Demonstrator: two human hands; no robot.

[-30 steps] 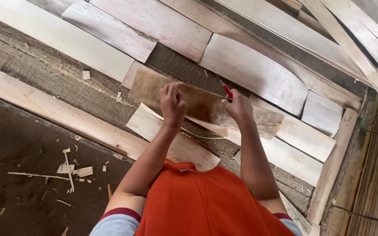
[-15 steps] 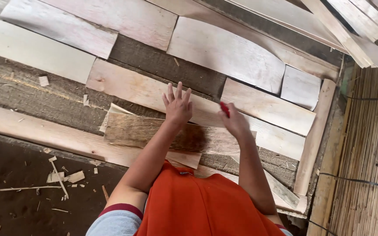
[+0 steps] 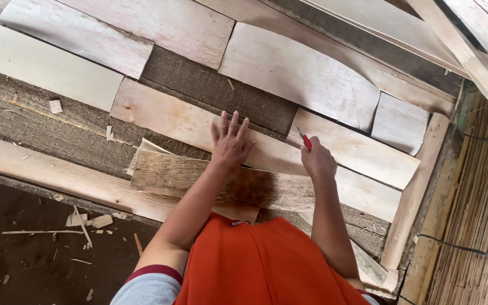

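Note:
My left hand lies flat with fingers spread on a pale wooden sheet, pressing near the top edge of a darker, rough brown veneer piece. My right hand is closed around a red-handled knife, whose tip points up and left onto the pale sheet. The dark piece lies across my lap area, partly under my forearms. My orange garment fills the lower middle of the view.
Several pale wood sheets overlap on a dark rough surface. Long slats are stacked at top right. A woven bamboo mat runs down the right. Wood scraps lie on dark ground at lower left.
The view has shifted so the sheets sit lower and further right. My left hand has flattened with fingers spread on the pale sheet; the right hand with the knife stays beside it.

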